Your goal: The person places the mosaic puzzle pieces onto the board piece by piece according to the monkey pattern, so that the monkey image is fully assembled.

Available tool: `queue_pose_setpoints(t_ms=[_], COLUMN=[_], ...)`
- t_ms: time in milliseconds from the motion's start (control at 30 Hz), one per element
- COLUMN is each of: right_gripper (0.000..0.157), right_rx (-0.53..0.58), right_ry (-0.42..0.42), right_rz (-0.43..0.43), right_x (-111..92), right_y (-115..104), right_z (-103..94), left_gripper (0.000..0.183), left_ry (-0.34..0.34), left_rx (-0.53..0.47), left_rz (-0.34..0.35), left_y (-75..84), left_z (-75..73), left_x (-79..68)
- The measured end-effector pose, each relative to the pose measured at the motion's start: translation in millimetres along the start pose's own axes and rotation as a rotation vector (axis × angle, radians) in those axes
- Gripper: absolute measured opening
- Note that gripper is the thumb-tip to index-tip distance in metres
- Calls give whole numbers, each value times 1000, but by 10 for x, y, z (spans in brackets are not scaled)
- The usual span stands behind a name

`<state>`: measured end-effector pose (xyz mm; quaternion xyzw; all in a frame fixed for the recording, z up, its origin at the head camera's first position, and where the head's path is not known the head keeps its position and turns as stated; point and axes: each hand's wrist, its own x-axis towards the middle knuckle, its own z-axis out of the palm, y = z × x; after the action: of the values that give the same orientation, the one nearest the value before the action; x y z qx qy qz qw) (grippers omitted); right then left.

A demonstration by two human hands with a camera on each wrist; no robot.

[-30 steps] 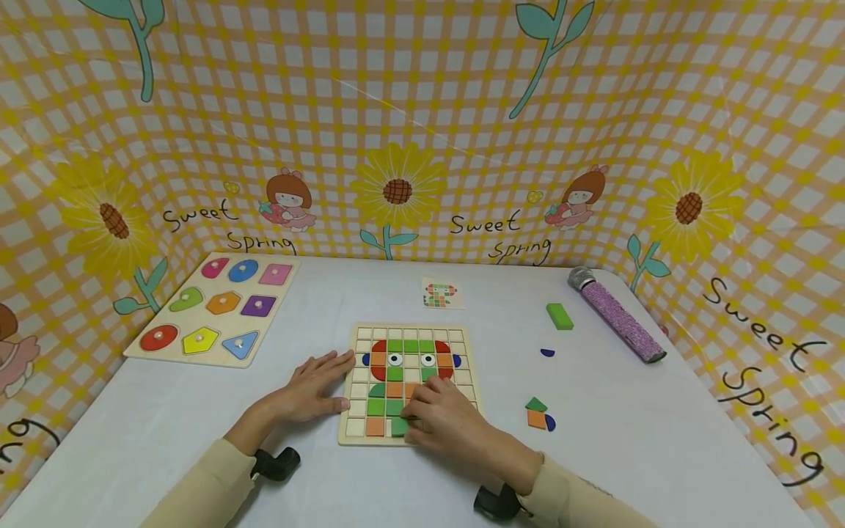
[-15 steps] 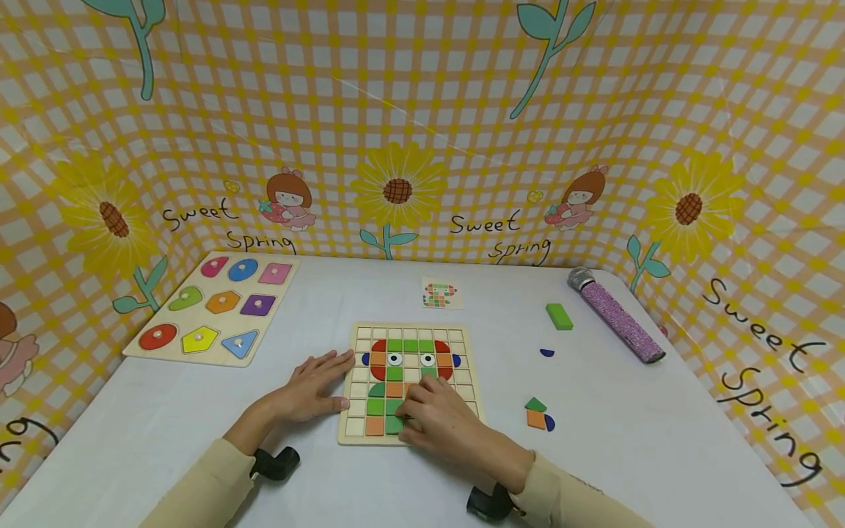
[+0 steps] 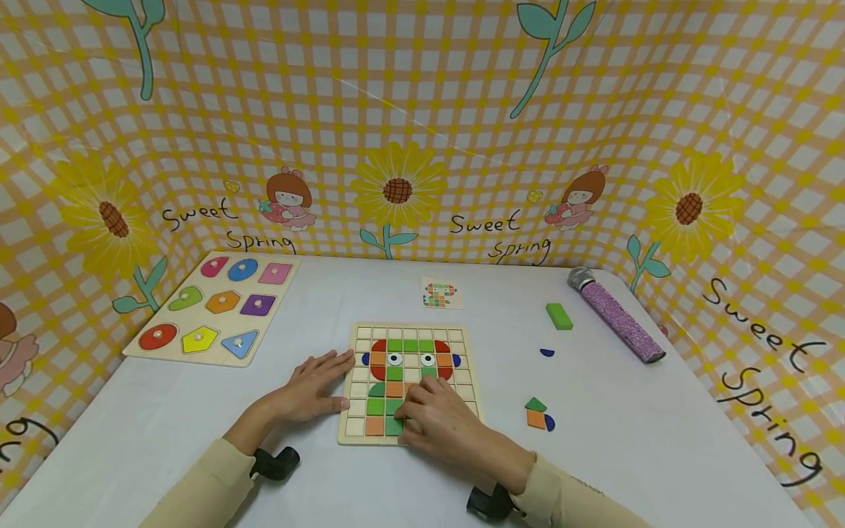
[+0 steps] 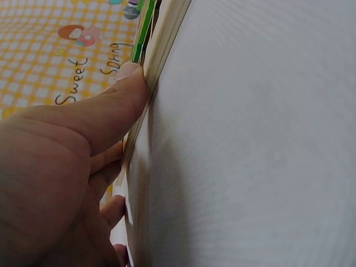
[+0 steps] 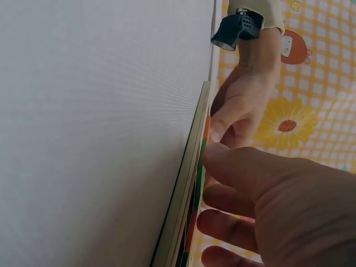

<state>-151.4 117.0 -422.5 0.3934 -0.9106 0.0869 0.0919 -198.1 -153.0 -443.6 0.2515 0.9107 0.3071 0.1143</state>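
Note:
A wooden grid board (image 3: 356, 433) lies in front of me with coloured tiles in its cells and two eye tiles near the top. My left hand (image 3: 306, 389) rests at the board's left edge; in the left wrist view its thumb (image 4: 125, 83) touches the rim. Over the lower middle of the board is my right hand (image 3: 439, 418), fingers bent down. In the right wrist view its thumb (image 5: 219, 161) presses on a green tile (image 5: 199, 175), and its other fingertips are spread along the board's face. A green square tile (image 3: 393, 426) lies flat in the bottom row, partly beside the fingers. Cells under the hand are hidden.
To the right lie a green block (image 3: 560, 317), a blue half-round tile (image 3: 547, 353), a green triangle (image 3: 536, 404), an orange square (image 3: 536, 419) and another blue half-round (image 3: 550, 422). A glittery microphone (image 3: 620, 319), pattern card (image 3: 443, 293) and shape puzzle (image 3: 218, 330) lie farther back.
The green square in the bottom row has shifted left and now fits its cell. My right hand moved slightly left with it, then stayed still. The left hand has not moved.

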Motion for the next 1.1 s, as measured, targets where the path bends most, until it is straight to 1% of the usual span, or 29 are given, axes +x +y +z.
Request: queue_pose_setpoints(t_ms=[200,400,567,833,1033,1100], right_gripper=[26,29,30,28,23,22], right_rx=[5,27,7,-45,-50,-73], right_ry=[13,73,109,101,98,100], right_rz=[35,109,160,316,391,403], right_x=[-44,-204,-403,-785,-1054,-1126], right_y=[32,207,403,698,894,938], right_z=[-36,-124,-196,-305,-364,-378], left_gripper=[73,74,74,74,74,73], left_ry=[-7,-7,-6,-7,-8,-8], left_rx=[-3,-2,-1,4,2,2], left_rz=[-5,-2,-3,-8,-10,-9], left_y=[10,7,2,-6,4,7], left_z=[7,4,1,12,5,1], left_x=[-3,-6,-7,-5,-9,-9])
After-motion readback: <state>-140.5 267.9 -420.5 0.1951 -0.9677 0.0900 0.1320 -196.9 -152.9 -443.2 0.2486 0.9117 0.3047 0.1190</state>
